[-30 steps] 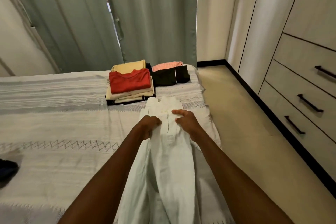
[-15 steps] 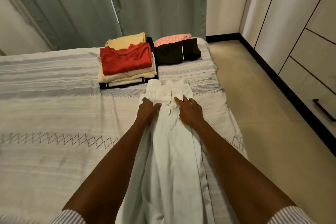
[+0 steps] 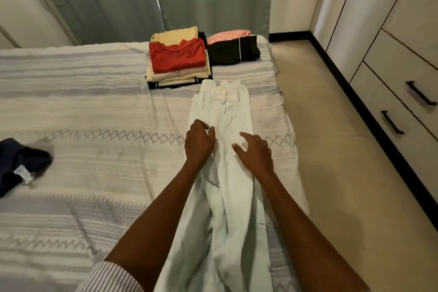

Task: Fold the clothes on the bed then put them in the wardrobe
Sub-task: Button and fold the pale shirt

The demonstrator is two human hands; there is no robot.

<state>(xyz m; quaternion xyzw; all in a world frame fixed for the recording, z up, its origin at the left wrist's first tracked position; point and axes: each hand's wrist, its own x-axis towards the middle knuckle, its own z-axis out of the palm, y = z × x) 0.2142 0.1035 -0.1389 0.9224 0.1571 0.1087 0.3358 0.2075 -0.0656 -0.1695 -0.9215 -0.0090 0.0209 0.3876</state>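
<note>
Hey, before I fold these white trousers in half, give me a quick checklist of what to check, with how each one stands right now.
1. White trousers lie lengthwise on the bed: ok.
2. Waistband flat at the far end: ok.
3. Legs smooth: not ok, creases between the left hand and right hand.
4. Leg hems lined up: cannot tell, out of view.
5. Room beyond the waistband: not ok, it nearly touches the folded pile.
6. Both hands on the cloth: ok.
</note>
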